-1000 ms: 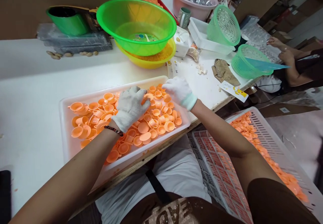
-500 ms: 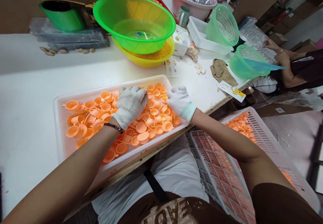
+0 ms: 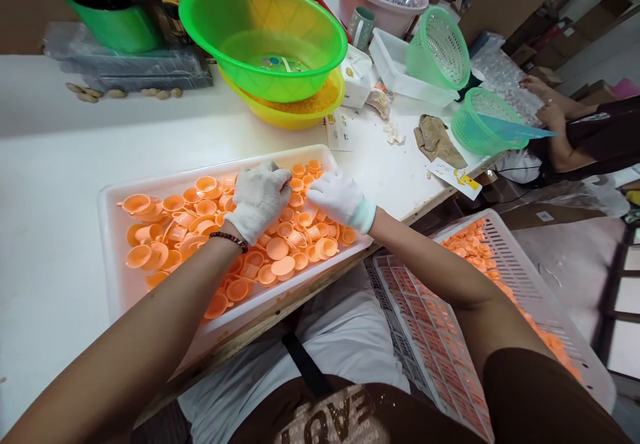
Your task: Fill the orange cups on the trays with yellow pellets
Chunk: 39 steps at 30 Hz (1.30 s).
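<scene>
A white plastic tray (image 3: 113,231) on the table holds many small orange toy cups (image 3: 277,249). Over the middle of the tray is my left hand (image 3: 263,197), in a whitish knitted glove. Its fingers are curled closed, and whatever they hold is hidden. My right hand (image 3: 337,197), in a white glove with a pale green cuff, reaches in over the tray's right side. Its fingers are bent down and together among the cups; their tips are hidden, so any held cup cannot be made out. A small gap separates the two hands.
Behind the tray, a green basin (image 3: 265,87) sits in a yellow basin (image 3: 300,121). Green baskets (image 3: 490,121) and a brown cloth (image 3: 437,141) are at right. Below right stands a white crate (image 3: 530,277) with orange pieces. A co-worker's arm (image 3: 565,144) shows at far right.
My right hand has moved left from the tray's right rim to over the cups, closer to my left hand. My left hand stays curled in nearly the same place. The view has shifted slightly.
</scene>
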Tool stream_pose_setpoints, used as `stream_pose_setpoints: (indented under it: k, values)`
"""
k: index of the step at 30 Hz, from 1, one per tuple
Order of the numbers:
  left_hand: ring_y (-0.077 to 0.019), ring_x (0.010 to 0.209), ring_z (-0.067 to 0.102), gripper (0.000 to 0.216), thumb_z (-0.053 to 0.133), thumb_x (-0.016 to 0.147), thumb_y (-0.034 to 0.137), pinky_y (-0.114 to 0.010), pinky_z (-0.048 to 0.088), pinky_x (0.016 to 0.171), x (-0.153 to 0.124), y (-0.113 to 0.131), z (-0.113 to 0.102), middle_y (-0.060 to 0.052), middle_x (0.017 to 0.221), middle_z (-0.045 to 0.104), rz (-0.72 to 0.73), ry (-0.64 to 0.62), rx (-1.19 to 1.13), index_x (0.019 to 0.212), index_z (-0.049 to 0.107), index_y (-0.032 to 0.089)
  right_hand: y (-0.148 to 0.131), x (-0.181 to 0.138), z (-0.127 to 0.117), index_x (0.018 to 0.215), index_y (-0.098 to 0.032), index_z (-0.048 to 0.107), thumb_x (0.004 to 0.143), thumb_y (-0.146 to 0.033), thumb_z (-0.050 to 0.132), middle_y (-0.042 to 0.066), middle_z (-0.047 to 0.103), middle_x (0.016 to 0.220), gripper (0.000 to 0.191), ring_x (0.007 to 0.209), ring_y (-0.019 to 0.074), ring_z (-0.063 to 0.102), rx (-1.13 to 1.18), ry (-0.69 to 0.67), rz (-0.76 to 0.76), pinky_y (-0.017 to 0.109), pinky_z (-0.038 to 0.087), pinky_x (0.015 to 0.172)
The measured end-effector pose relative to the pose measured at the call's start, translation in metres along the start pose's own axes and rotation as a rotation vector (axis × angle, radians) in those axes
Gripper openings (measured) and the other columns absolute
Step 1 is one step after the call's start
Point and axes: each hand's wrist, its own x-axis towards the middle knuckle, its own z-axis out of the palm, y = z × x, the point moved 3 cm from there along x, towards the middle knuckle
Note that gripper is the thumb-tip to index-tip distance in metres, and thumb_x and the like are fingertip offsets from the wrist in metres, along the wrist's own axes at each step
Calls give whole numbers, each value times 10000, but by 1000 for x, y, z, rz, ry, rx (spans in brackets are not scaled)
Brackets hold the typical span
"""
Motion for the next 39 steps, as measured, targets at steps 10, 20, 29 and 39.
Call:
stream_pose_setpoints:
  k: [10, 20, 29, 39]
  values:
    - [-335, 1109, 614, 299, 496, 971, 369, -489, 397, 954, -8, 10, -10, -113, 1245, 712, 135, -41, 77, 968, 753, 218, -1, -24, -3, 1145, -204, 772, 1069, -218, 513, 93, 742, 1059, 270, 900, 216, 601, 58, -87, -17, 336, 358, 740]
    - [-247, 876, 655, 305, 573, 825, 336, -393, 472, 779, -51, 28, -25, -74, 1080, 719, 315, -330, -21, 1048, 762, 250, -6, 14, -13, 1122, -141, 769, 1001, -75, 524, 151, 769, 1031, 281, 905, 256, 719, 75, -353, 381, 321, 448, 667]
    - [-251, 871, 665, 267, 522, 947, 330, -408, 455, 773, -54, 30, -16, -82, 1052, 733, 230, -214, -42, 926, 762, 214, -2, -38, -27, 1018, -183, 808, 971, -137, 583, 114, 753, 1033, 234, 938, 253, 654, -9, -403, 48, 364, 385, 772]
    - [-270, 902, 656, 200, 590, 934, 332, -436, 438, 791, -49, 49, -10, -80, 1028, 733, 386, -304, 39, 948, 746, 208, 0, -65, -22, 1006, -183, 790, 972, -148, 596, 142, 725, 1053, 200, 1057, 327, 585, -97, -270, -34, 458, 346, 851]
